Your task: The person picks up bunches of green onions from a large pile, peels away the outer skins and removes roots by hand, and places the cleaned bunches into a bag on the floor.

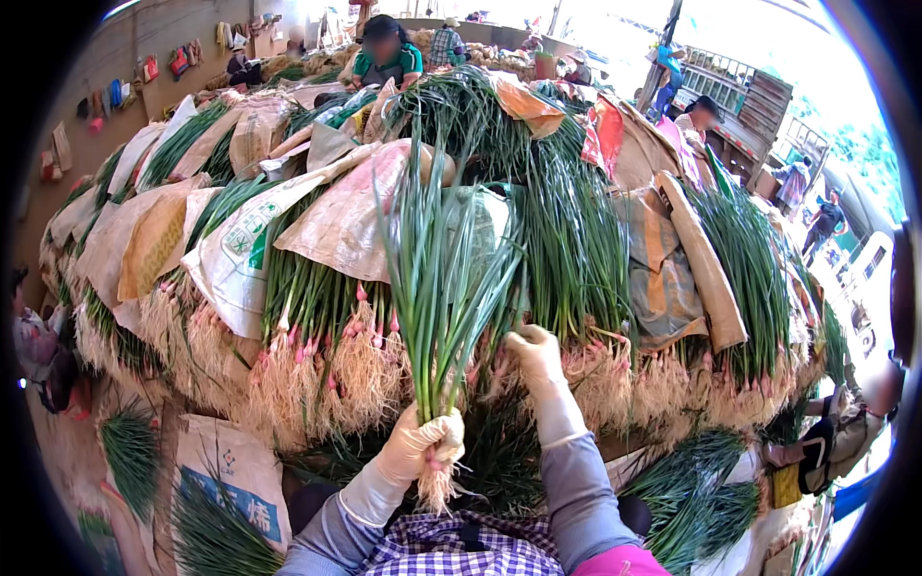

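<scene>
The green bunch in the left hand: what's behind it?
Behind the bunch is a big heap of more leafy green plants, with pale roots hanging out and sacks draped over it. Whatever sits directly behind the bunch's thickest leaves is covered, so I can't tell.

Gloved left hand (423, 445) curled in a firm grip, a person extends the right hand (536, 357) farther forward, fingers bent, sleeved right forearm (579, 485) slanting upward.

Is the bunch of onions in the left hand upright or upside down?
Upright: the bunch of onions has its green leaves above the left hand and roots below.
</scene>
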Demonstrator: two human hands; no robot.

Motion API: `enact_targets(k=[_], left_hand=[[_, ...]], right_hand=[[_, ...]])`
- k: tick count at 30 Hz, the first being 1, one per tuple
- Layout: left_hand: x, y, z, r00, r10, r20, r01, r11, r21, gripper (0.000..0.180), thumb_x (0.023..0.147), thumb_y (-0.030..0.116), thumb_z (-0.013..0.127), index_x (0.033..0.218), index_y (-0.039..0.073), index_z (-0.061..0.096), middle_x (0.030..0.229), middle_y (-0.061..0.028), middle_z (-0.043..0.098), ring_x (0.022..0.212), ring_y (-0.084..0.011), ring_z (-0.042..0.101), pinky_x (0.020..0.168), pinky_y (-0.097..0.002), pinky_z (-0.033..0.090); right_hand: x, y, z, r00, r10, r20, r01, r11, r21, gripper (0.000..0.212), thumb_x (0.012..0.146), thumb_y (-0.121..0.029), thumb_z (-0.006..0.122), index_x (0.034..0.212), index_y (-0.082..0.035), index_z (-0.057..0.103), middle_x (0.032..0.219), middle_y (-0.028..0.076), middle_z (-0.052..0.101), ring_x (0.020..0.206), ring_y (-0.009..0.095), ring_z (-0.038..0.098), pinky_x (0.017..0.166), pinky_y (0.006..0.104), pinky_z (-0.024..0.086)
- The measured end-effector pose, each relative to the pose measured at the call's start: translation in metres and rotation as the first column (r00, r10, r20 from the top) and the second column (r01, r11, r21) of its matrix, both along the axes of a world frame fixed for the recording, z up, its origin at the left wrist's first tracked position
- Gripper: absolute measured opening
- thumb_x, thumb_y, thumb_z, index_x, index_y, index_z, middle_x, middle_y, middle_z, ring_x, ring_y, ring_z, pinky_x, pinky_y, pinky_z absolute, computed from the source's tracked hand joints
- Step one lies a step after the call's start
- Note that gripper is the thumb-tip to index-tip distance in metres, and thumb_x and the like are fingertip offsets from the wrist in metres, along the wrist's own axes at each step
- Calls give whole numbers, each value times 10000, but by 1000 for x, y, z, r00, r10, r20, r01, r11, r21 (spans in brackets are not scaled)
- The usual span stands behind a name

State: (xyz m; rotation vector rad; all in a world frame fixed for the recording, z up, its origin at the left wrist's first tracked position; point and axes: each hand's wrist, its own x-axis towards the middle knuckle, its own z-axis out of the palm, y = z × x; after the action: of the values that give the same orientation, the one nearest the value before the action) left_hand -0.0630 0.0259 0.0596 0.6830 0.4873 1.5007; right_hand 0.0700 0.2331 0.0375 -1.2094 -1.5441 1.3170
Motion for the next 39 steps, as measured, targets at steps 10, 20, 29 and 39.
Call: enact_targets(k=[10, 20, 29, 39], left_hand=[[27, 5, -45, 921, -149, -359, 6, 929, -370, 131, 947, 180, 523, 958, 49, 517, 665, -36, 572, 466, -93, 528, 389, -198, 402], [-6, -4, -29, 991, -26, -128, -34, 894, -446, 188, 957, 171, 495, 1084, 33, 507, 768, -52, 584, 606, -92, 513, 591, -247, 468], [-10, 4, -17, 965, -162, 207, 151, 986, 67, 391, 925, 183, 558, 1272, 33, 461, 620, 4, 484, 493, -66, 437, 519, -236, 360], [18, 7, -48, 958, -106, -267, 4, 934, -357, 78, 932, 117, 538, 930, 40, 529, 745, -81, 628, 444, -93, 519, 441, -219, 448]], right_hand=[[16, -124, 17, 927, 200, 317, -190, 980, -61, 145, 860, -127, 626, 912, 8, 609, 717, 100, 644, 570, 123, 594, 545, 253, 487], [17, -37, -1, 630, 130, 766, -403, 897, 179, 329, 853, -350, 594, 862, -28, 664, 841, 119, 681, 740, 236, 661, 722, 330, 530], [-8, 91, -10, 996, 11, 85, 1, 991, -136, 576, 778, -105, 691, 1274, 79, 461, 1053, 214, 630, 738, 208, 644, 575, 305, 526], [26, -116, 7, 948, 311, -66, -317, 918, -240, 142, 886, -156, 622, 897, -25, 568, 700, 30, 597, 577, 70, 527, 496, 220, 419]])
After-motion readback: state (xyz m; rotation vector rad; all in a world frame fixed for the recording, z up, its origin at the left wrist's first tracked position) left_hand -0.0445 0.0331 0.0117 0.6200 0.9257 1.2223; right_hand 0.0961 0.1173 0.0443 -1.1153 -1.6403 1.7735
